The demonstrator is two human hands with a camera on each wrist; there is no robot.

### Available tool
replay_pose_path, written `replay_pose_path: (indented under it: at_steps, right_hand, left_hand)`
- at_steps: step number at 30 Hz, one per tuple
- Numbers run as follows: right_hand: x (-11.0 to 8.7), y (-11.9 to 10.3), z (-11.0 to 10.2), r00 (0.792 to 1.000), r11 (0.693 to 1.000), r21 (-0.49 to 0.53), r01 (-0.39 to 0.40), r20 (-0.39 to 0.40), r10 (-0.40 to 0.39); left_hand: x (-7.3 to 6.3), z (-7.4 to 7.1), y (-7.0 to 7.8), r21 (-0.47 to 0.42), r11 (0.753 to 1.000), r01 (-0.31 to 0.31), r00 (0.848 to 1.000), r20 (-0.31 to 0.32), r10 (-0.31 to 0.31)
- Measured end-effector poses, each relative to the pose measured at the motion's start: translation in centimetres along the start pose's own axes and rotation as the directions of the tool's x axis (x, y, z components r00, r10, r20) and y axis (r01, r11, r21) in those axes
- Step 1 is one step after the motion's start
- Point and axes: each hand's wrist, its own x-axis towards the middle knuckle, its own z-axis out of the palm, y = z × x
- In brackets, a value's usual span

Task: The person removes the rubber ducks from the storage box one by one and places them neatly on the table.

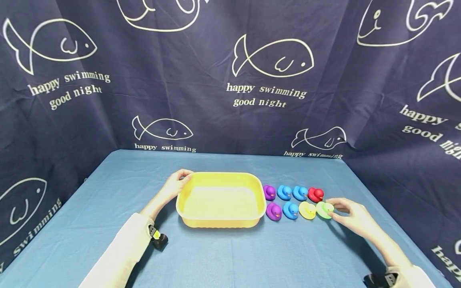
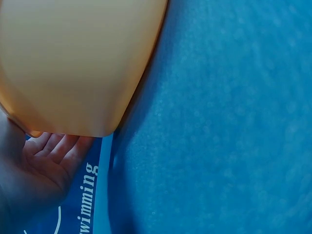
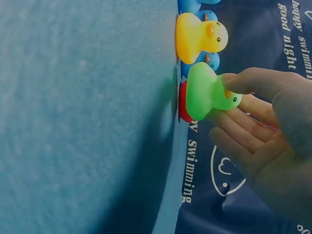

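Note:
My left hand grips the yellow plastic basin at the far left of its rim. In the left wrist view the basin's wall hides part of that hand's fingers. The basin stands upright with nothing in it. At the right end of the front row, my right hand pinches a green rubber duck. In the right wrist view the thumb lies against the green duck's head, with the other fingers behind and below it.
Rubber ducks stand in two rows right of the basin. Behind are purple, two blue and red ones; in front are purple, blue and yellow ones. A blue cloth covers the table; dark printed curtains surround it.

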Motion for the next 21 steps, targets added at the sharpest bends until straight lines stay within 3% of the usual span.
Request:
replay_pose_path:
  at_steps: [5, 10, 17, 21]
  right_hand:
    - [0.1, 0.1, 0.2, 1.000, 1.000, 0.006, 0.000, 0.031, 0.000]
    - [0.2, 0.3, 0.2, 0.999, 1.000, -0.003, -0.021, 0.049, 0.022]
    - [0.3, 0.5, 0.3, 0.997, 0.999, -0.030, -0.042, 0.059, 0.043]
    - [0.4, 0.5, 0.3, 0.996, 0.998, -0.034, -0.053, 0.074, 0.055]
  left_hand:
    - [1.1, 0.3, -2.4, -0.011, 1.000, 0.016, 1.000, 0.000, -0.016]
    - [1.3, 0.3, -3.0, -0.021, 1.000, 0.018, 1.000, 0.002, -0.018]
    - [1.1, 0.2, -2.5, -0.018, 1.000, 0.024, 1.000, -0.004, -0.024]
    - [0.3, 0.0, -0.7, -0.009, 1.000, 0.024, 1.000, 0.000, -0.024]
